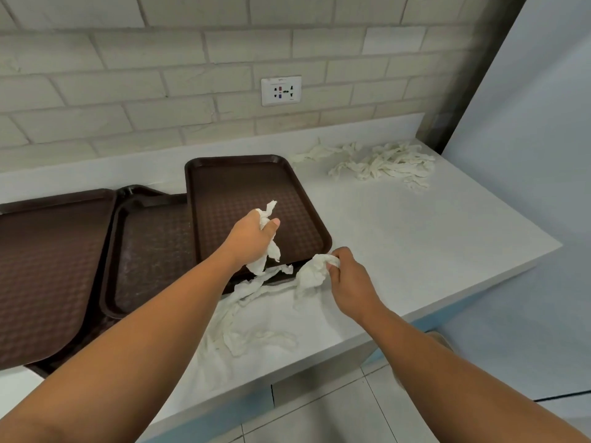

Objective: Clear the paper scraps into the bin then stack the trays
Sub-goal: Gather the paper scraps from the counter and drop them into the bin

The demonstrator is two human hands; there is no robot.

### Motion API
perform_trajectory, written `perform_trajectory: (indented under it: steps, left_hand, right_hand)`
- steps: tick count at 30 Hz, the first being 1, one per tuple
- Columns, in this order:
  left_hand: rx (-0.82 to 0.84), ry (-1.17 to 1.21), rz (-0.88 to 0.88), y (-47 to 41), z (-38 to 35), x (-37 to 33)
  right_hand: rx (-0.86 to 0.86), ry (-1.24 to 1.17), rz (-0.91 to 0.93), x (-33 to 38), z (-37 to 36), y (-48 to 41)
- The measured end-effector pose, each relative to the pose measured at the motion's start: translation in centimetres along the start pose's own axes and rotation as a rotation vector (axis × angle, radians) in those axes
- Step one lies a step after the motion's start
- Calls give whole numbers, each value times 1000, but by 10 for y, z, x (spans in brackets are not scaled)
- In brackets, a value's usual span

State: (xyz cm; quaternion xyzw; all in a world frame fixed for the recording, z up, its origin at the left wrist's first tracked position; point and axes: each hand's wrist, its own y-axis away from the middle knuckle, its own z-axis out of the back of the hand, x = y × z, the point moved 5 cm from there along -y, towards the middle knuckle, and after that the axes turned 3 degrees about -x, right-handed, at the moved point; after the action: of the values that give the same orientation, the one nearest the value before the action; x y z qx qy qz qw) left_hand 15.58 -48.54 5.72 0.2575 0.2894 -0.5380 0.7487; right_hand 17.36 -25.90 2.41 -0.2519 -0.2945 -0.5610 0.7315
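Three dark brown trays lie side by side on the white counter: a right tray (230, 183), a middle tray (150, 251) and a left tray (48, 266). My left hand (251, 239) hovers over the right tray's near corner, shut on white paper scraps (271, 247) that dangle from it. My right hand (350, 278) is at the tray's near edge, shut on another crumpled scrap (311, 273). More scraps (249, 321) trail over the counter below my hands. A second heap of scraps (383, 164) lies at the counter's far right.
The white counter (415, 238) ends in an edge on the right and at the front, with tiled floor (335, 407) below. A brick wall with a socket (280, 90) stands behind. No bin is in view.
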Motion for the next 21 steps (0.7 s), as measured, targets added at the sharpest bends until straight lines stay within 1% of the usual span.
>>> perform_trajectory:
  steps: [2, 7, 11, 15, 19, 21]
  left_hand:
    - [19, 37, 8, -1, -5, -2]
    - [58, 91, 52, -4, -17, -8]
    - [89, 49, 77, -8, -23, -8]
    - [110, 137, 92, -6, -33, -16]
    - [109, 84, 77, -3, -42, -33]
    - [106, 117, 84, 0, -46, -43]
  right_hand:
    - [11, -26, -30, -6, 8, -1]
    - [-35, -101, -93, -30, 29, -3]
    - [-60, -126, -141, -49, 42, -9]
    - [-102, -148, -160, -58, 54, -16]
    - [-136, -215, -158, -62, 66, -24]
    - [-129, -253, -166, -65, 71, -27]
